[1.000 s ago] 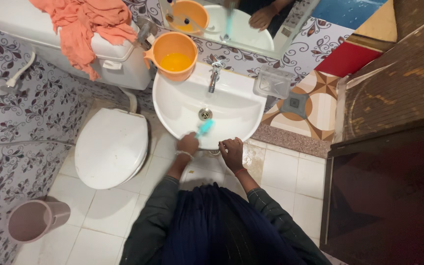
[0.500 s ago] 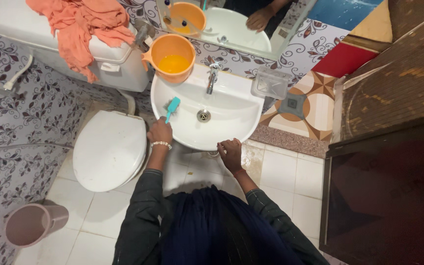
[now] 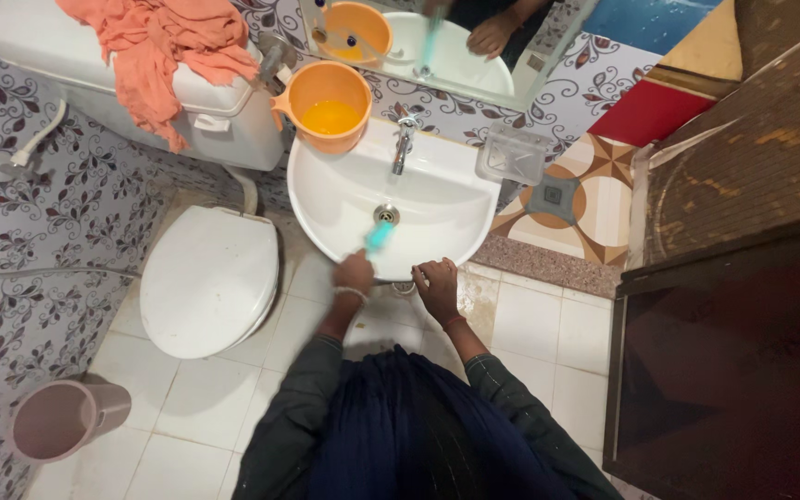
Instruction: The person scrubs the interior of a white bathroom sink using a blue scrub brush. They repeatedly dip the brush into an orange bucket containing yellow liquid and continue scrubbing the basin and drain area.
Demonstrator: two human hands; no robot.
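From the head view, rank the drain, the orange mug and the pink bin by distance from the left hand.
1. Drain: just ahead of the left hand, in the basin.
2. Orange mug: on the basin's far-left rim.
3. Pink bin: on the floor, far left.

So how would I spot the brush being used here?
Find the white sink beside the toilet. At its front edge, the left hand holds a small brush over the basin near the drain. It is the only turquoise thing there.
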